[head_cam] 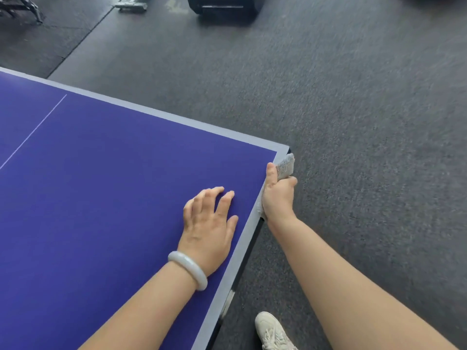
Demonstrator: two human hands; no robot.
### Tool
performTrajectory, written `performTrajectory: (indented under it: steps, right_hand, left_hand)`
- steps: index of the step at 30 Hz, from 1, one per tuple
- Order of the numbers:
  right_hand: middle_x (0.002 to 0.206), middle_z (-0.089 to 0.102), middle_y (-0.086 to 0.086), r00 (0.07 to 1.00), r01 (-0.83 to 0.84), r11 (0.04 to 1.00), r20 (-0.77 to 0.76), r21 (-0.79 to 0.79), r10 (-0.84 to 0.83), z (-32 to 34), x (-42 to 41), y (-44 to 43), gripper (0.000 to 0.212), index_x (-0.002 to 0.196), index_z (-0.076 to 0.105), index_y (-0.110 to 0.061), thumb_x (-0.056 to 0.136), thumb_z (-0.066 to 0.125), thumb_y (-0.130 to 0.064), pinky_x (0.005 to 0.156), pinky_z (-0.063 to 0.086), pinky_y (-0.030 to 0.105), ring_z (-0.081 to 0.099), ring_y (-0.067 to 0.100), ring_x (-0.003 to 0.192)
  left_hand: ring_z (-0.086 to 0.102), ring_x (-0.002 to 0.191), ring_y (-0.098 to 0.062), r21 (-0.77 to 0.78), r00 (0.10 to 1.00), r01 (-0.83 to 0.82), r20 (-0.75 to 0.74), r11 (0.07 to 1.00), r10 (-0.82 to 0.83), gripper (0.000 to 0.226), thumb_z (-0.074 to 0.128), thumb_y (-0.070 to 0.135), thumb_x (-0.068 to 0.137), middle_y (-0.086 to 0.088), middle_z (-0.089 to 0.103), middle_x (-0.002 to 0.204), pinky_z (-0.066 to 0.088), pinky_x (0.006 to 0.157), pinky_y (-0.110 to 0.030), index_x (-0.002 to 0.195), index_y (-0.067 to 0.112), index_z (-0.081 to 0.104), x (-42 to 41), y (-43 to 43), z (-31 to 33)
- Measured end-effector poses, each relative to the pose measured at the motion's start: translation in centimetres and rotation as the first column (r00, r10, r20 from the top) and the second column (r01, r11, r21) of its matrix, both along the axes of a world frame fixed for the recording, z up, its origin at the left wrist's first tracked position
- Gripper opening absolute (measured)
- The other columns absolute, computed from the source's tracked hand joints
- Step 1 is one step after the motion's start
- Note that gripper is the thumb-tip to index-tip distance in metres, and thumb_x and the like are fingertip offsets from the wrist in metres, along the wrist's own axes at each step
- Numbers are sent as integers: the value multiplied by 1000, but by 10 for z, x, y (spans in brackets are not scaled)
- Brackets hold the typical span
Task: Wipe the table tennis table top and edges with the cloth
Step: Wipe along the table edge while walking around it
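Note:
The table tennis table has a purple-blue top with a pale grey border and a thin white centre line. My right hand grips a grey-white cloth against the table's right edge, just short of the far right corner, thumb on the border. The cloth sticks out above my fingers and a strip shows below my palm. My left hand lies flat on the top with fingers spread, beside the same edge; a pale bangle sits on its wrist.
Dark grey carpet surrounds the table. A black box-like object and metal frames stand on the floor far back. My white shoe is on the floor beside the table's right edge.

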State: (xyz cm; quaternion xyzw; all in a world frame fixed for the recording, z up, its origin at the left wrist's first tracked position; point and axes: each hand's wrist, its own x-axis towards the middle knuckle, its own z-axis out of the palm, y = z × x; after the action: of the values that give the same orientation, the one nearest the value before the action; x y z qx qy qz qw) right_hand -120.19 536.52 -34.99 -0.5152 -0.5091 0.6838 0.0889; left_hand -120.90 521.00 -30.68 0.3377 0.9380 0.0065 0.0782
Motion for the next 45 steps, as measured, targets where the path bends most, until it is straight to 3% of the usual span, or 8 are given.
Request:
performTrajectory:
  steps: [7, 12, 21, 27, 33, 37, 40, 45]
  right_hand:
    - [139, 46, 23, 966, -223, 972, 119, -73, 231, 19, 0, 24, 59, 138, 32, 2, 101, 47, -41, 103, 41, 44, 49, 39, 127]
    - [115, 65, 4, 851, -520, 840, -14, -153, 524, 42, 17, 90, 24, 124, 57, -14, 103, 46, -19, 81, 49, 34, 62, 20, 100]
    - [117, 62, 6, 881, -464, 865, -208, -194, 426, 41, -8, 210, 31, 118, 51, -24, 93, 48, -5, 104, 45, 51, 61, 24, 111]
    - [122, 61, -8, 807, -580, 794, -256, -183, 532, 27, -56, 197, 33, 113, 60, -36, 97, 47, -10, 94, 44, 31, 56, 13, 114]
    - [129, 60, 2, 489, -872, 454, -275, -183, 828, 12, -73, 172, 62, 131, 49, -39, 85, 48, 2, 102, 43, 34, 56, 14, 112]
    - [138, 61, 2, 490, -866, 321, -519, -384, 700, 2, -75, 183, 47, 136, 56, -24, 90, 57, -19, 117, 31, 46, 52, 19, 132]
    - [141, 58, -3, 514, -838, 218, -590, -501, 623, 0, -81, 189, 43, 133, 61, -22, 101, 43, -44, 114, 28, 31, 49, 9, 134]
    - [122, 69, 12, 485, -866, 375, -371, -331, 792, -7, -81, 188, 31, 112, 74, -17, 99, 50, -31, 104, 45, 31, 64, 13, 116]
  left_hand:
    - [0, 150, -24, -59, 984, -167, -81, 984, 162, 58, 29, 40, 104, -6, 2, 163, 1, 119, -43, 156, 21, 12, -71, 109, -12]
    - [-6, 151, -24, 62, 868, -496, 80, 866, 491, 62, 27, 41, 105, -12, -2, 164, 1, 122, -40, 157, 14, 6, -106, 149, -15]
    - [-7, 152, -22, 2, 755, -655, -43, 755, 655, 62, 17, 41, 104, -11, -6, 165, -1, 123, -39, 157, 12, 2, -106, 177, -27]
    - [-7, 152, -20, 31, 743, -666, -68, 745, 666, 62, 13, 39, 102, -9, -5, 165, 2, 124, -39, 157, 13, 4, -106, 178, -29]
    - [-11, 151, -15, 89, 739, -666, -57, 741, 671, 60, 11, 34, 101, -4, -7, 165, -3, 123, -34, 157, 13, 6, -106, 175, -30]
    - [-5, 151, -12, 235, 739, -661, 39, 713, 673, 56, 20, 24, 103, -2, 0, 164, -3, 123, -32, 156, 8, 14, -108, 174, -27]
    - [-1, 151, -11, 309, 735, -661, 85, 683, 673, 52, 26, 10, 103, -3, 6, 164, 3, 124, -36, 155, 7, 17, -103, 173, -28]
    - [19, 149, -12, 508, 672, -689, 181, 516, 718, 63, 31, -19, 92, -2, 28, 159, 19, 122, -41, 150, 6, 33, -107, 167, -28]
